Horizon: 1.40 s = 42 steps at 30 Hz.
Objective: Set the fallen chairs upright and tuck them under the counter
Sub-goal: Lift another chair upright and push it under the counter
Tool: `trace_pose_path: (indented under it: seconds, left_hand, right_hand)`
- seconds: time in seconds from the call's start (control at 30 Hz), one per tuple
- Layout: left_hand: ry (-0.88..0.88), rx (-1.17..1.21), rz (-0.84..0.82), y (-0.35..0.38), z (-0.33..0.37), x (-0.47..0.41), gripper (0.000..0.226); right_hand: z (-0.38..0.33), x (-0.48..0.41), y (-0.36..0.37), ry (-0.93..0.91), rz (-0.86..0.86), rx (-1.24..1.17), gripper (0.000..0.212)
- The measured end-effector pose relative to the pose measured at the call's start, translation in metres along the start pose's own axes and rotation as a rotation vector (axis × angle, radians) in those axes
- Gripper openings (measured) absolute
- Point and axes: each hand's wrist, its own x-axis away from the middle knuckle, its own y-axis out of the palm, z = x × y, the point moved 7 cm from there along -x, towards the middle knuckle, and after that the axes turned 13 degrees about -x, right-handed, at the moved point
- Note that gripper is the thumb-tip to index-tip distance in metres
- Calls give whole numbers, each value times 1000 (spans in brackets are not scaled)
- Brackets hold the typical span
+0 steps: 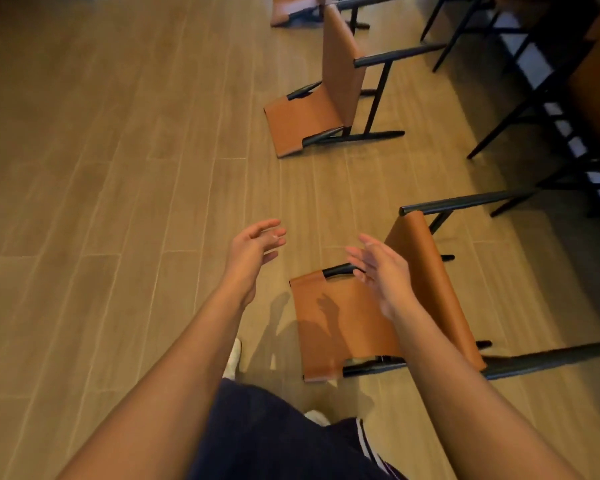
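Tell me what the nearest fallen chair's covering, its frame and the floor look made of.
Covering: tan leather or faux leather, smooth with a soft sheen, stretched over the frame. Frame: black round tube, likely painted metal, with a faint glint along it. Floor: wood-look planks, matte, with visible grain and seams; whether wood, laminate or tile is open.

We find the light warm and rather dim. On the wrist side of the fingers (pixel 355 254) of the right hand (pixel 385 271), a soft hand shadow (pixel 326 306) lies on the nearest chair (pixel 347 334), and fainter arm shadows fall on the floor (pixel 101 202) below the left hand (pixel 253 251) — the light comes from above. Past the fingertips the chairs blur slightly, far right of them the frame darkens, and the floorboards bow at the edges.
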Motion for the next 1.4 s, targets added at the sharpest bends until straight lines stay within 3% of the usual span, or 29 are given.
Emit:
trace_pose_path:
  seconds: [0.43, 0.7, 0.87, 1.0, 1.17, 1.4]
  left_hand:
    - [78, -353, -549, 20, 36, -164, 33]
    - [116, -530, -755, 47, -20, -183, 28]
    - [298, -680, -907, 92, -94, -208, 32]
    - [516, -879, -1012, 136, -177, -240, 28]
    - [723, -1165, -1082, 170, -326, -292, 35]
    - [1172, -1521, -1201, 197, -516, -339, 61]
  right_hand:
    - [57, -60, 56, -91, 512, -238, 23]
    - [86, -36, 25, -143, 723, -199, 21]
    - [155, -80, -12, -128, 738, 32, 21]
    - [244, -142, -47, -87, 709, 276, 34]
    - [380, -209, -92, 85, 642, 599, 49]
    - [535, -287, -136, 141, 589, 880, 54]
